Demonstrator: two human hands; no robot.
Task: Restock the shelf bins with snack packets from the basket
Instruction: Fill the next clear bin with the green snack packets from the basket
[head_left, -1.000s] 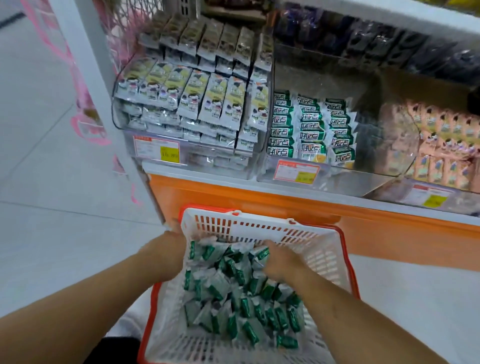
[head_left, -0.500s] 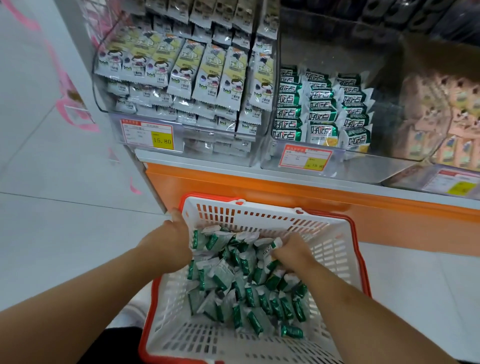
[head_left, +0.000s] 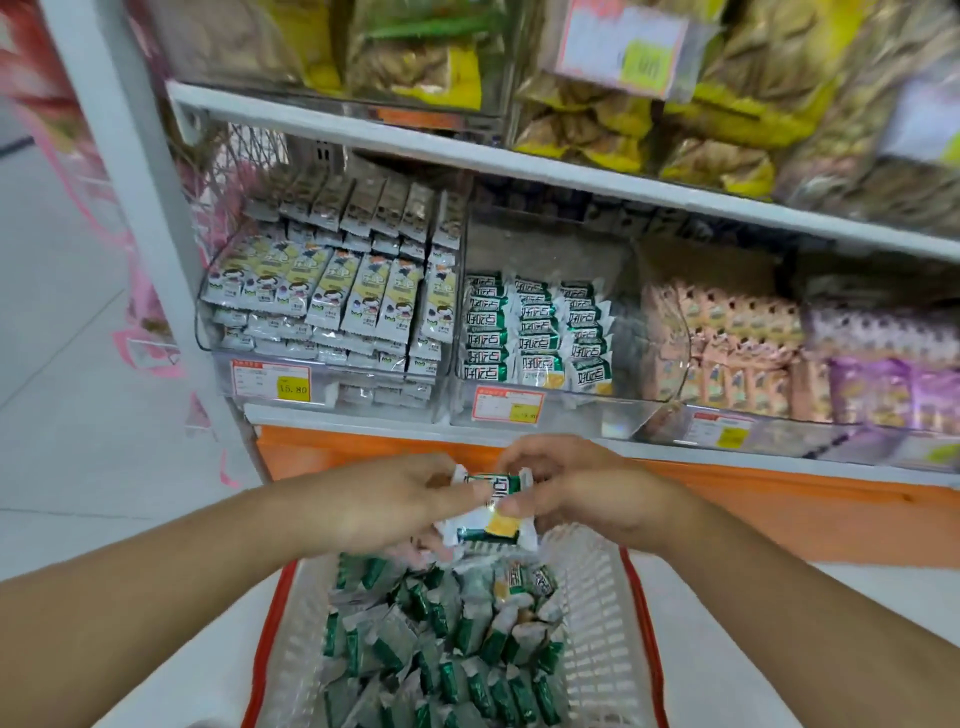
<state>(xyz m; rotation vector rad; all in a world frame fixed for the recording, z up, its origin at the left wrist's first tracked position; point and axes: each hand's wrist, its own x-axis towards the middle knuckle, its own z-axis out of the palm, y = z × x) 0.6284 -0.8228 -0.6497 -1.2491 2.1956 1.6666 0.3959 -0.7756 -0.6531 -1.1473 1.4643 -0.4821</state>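
Note:
Both hands are raised above the white basket (head_left: 597, 639) with its orange rim, holding a small stack of green-and-white snack packets (head_left: 491, 512) between them. My left hand (head_left: 384, 499) grips the stack from the left, my right hand (head_left: 576, 488) pinches it from the right. Many more green packets (head_left: 441, 654) lie loose in the basket. Straight ahead, the clear shelf bin (head_left: 550, 410) holds rows of the same green packets (head_left: 535, 327), with free room on its right side.
A bin of yellow-and-white packets (head_left: 332, 291) stands left of the green bin, pink packets (head_left: 727, 343) and purple packets (head_left: 883, 374) to its right. Yellow bags (head_left: 623, 114) fill the shelf above. An orange base panel (head_left: 779, 509) runs below the shelf.
Both hands have come up out of the basket with packets held between them. The view has tilted up, showing the upper shelf.

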